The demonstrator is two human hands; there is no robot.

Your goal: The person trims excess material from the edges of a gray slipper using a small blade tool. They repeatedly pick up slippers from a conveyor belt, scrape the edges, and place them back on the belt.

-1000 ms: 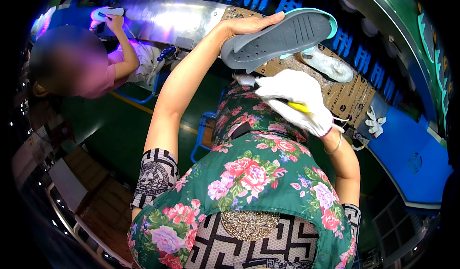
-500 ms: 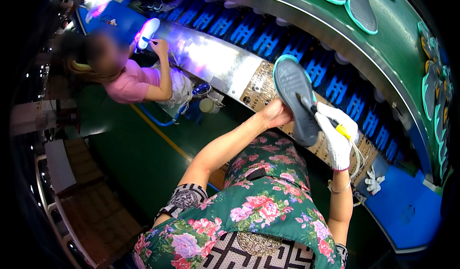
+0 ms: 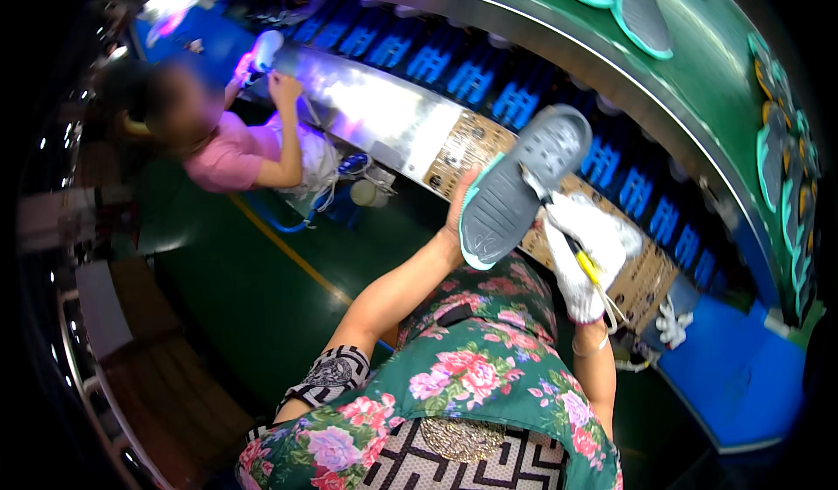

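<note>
So the biggest thing here is the green belt (image 3: 711, 58) curving round beyond the hands, with a few grey soles (image 3: 642, 10) sitting on it, can't tell if those are finished. Between that and the lap there's the long bench (image 3: 362, 97), part bare metal, part covered in printed brown card, and off to the left of both hands a co-worker (image 3: 231, 163) in pink is busy with a pale shoe. The main thing is one grey sole with turquoise edging (image 3: 502, 215), tilted up between the two hands, grooved face showing. The bare left hand (image 3: 456, 206) grips its left edge, and the white-gloved right hand (image 3: 587, 241) is wrapped round a yellow-handled brush (image 3: 587, 268), bristles right at the sole's right edge, though I can't swear they touch. I'd call this one mid-job: brush in position, sole not yet put down, and how much is covered is anyone's guess.
</note>
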